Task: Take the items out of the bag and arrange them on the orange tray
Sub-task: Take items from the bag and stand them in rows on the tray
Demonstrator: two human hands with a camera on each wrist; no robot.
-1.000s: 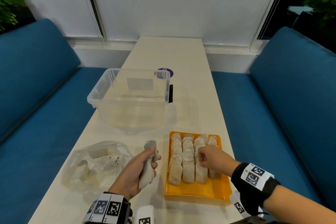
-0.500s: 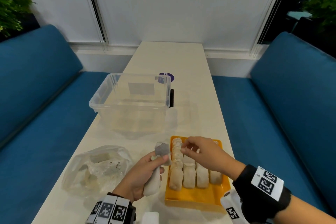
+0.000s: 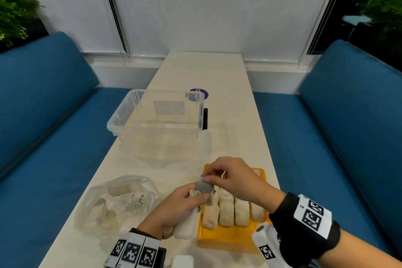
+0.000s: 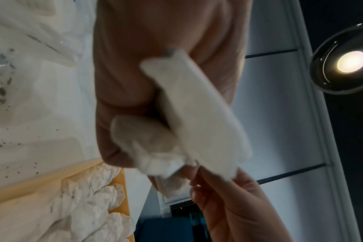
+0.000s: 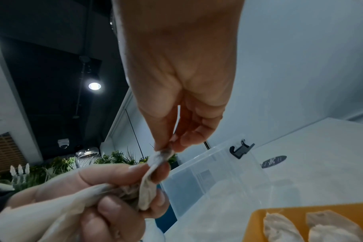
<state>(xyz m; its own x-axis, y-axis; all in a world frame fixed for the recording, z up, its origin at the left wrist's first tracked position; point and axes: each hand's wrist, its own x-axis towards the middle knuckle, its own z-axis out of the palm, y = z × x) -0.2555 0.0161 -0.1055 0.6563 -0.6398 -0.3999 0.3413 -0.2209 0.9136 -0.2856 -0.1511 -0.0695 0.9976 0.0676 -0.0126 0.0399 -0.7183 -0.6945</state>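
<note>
My left hand (image 3: 174,209) grips several white paper pouches (image 3: 187,224) just left of the orange tray (image 3: 230,239). My right hand (image 3: 219,177) reaches over the tray and pinches the greyish top end of one pouch (image 3: 204,187) in that bundle; the right wrist view shows thumb and forefinger closed on the pouch end (image 5: 162,155). Several pouches lie in rows on the tray (image 3: 226,213). The clear plastic bag (image 3: 117,202) lies on the table at the left with a few pouches inside.
An empty clear plastic bin (image 3: 156,124) stands behind the tray and bag. A purple round sticker (image 3: 199,94) lies on the table beyond it. Blue sofas (image 3: 43,137) flank the narrow white table (image 3: 202,69) on both sides.
My right hand rose off the pouches on the tray and moved left to pinch the top of a pouch in my left hand. My left hand moved its bundle towards the tray.
</note>
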